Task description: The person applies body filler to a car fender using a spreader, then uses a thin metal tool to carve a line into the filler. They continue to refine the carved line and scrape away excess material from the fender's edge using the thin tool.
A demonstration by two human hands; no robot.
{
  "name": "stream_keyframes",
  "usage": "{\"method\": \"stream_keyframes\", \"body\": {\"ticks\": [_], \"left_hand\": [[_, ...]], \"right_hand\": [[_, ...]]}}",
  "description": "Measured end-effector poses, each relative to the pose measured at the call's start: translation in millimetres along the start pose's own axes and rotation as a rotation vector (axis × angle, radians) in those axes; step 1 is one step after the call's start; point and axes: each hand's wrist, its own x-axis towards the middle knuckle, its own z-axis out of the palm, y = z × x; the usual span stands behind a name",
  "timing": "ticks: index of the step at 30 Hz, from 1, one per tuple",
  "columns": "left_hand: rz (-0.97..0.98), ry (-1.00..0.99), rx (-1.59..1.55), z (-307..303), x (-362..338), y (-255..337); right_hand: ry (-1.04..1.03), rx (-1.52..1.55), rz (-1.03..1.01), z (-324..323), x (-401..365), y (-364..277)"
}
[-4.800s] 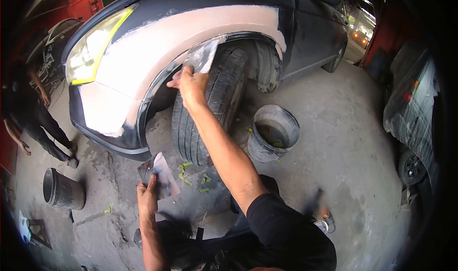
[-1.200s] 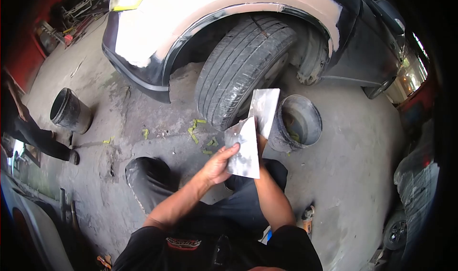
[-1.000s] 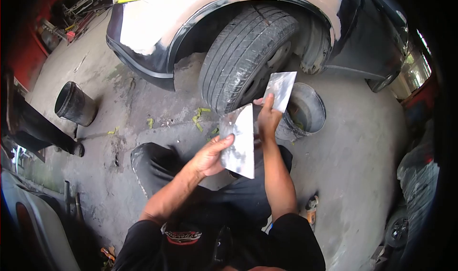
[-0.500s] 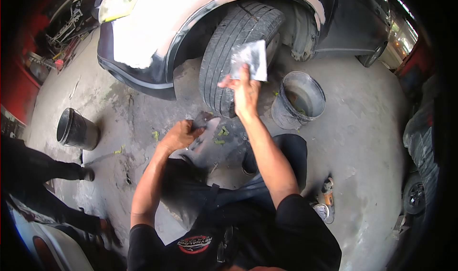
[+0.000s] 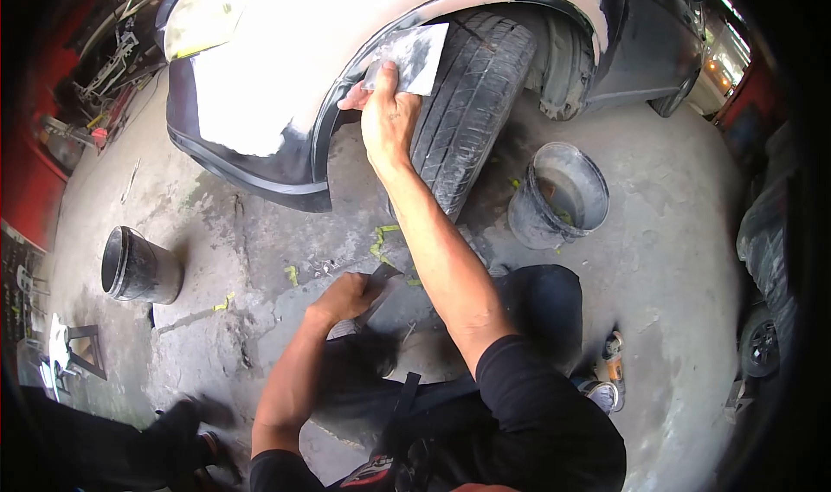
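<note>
My right hand (image 5: 388, 124) is raised at the car's front wheel arch. Its thumb presses on a square, grey-and-white smudged sheet (image 5: 415, 55), which overlaps the arch edge and part of the tire (image 5: 476, 102). The fender (image 5: 303, 51) behind it shows patches of pale primer or filler. Lower down, near my knee, my left hand (image 5: 342, 297) is closed on a thin dark flat sheet (image 5: 378, 284) that looks like sandpaper. Part of that sheet is hidden by the fingers.
A grey bucket (image 5: 563, 198) with liquid stands right of the tire. Another dark bucket (image 5: 143, 263) sits on the floor at left. Torn yellow-green tape (image 5: 381, 243) lies on the concrete. An orange-bodied tool (image 5: 614, 358) rests near my foot. Another person's dark-clothed legs (image 5: 147, 440) are at lower left.
My right hand has moved up and left with the smudged sheet, from in front of the tire to the wheel arch. My left hand keeps its sheet. The view has shifted slightly.
</note>
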Motion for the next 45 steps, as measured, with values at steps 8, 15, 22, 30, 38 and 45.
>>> {"method": "stream_keyframes", "body": {"ticks": [8, 15, 22, 30, 38, 45], "left_hand": [[-0.04, -0.028, -0.006, 4.7, 6.3, -12.5], [-0.062, -0.049, -0.018, 10.4, 7.9, -22.1], [-0.067, -0.071, 0.017, 11.0, 8.9, -20.2], [0.082, -0.054, 0.042, 33.3, 17.5, -46.3], [-0.105, -0.147, -0.072, 2.7, 3.4, -14.3], [-0.09, -0.157, -0.072, -2.2, -0.1, -10.4]], "right_hand": [[-0.001, 0.036, -0.029, 9.2, -6.1, -6.5], [0.002, 0.005, -0.097, 11.0, -4.2, 4.0], [0.055, -0.034, -0.119, 22.4, -4.3, -0.1], [0.13, -0.103, -0.084, 45.8, -19.7, 25.3], [0.133, -0.224, -0.127, 51.3, -30.7, 36.2], [0.14, -0.328, -0.269, 47.4, -26.8, 69.2]]}}
